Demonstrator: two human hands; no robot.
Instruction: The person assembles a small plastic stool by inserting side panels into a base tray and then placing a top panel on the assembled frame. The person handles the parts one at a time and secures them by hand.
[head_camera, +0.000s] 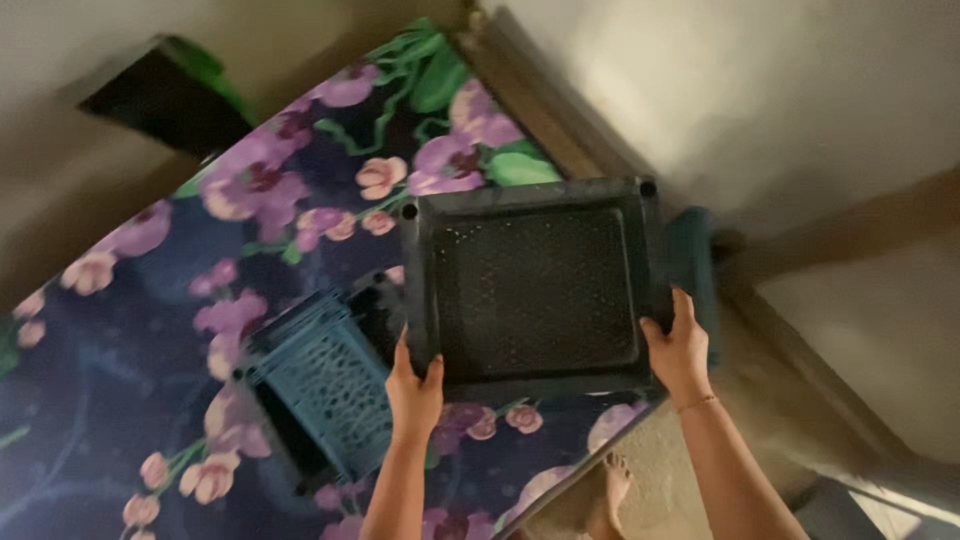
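I hold a dark square plastic tray (535, 285) with a perforated bottom and round corner sockets, above a bed. My left hand (413, 385) grips its near left edge, and my right hand (678, 348) grips its near right edge. Just left of the tray lies a blue latticed plastic shelf piece (325, 385) on the floral bedsheet (200, 270), partly under the tray's corner. A teal part (692, 260) shows behind the tray's right side.
The bed with the dark purple flowered sheet fills the left half. A pale wall (760, 90) and a wooden frame (530, 100) run along the right. My bare foot (612, 495) stands on a beige floor below the bed's edge.
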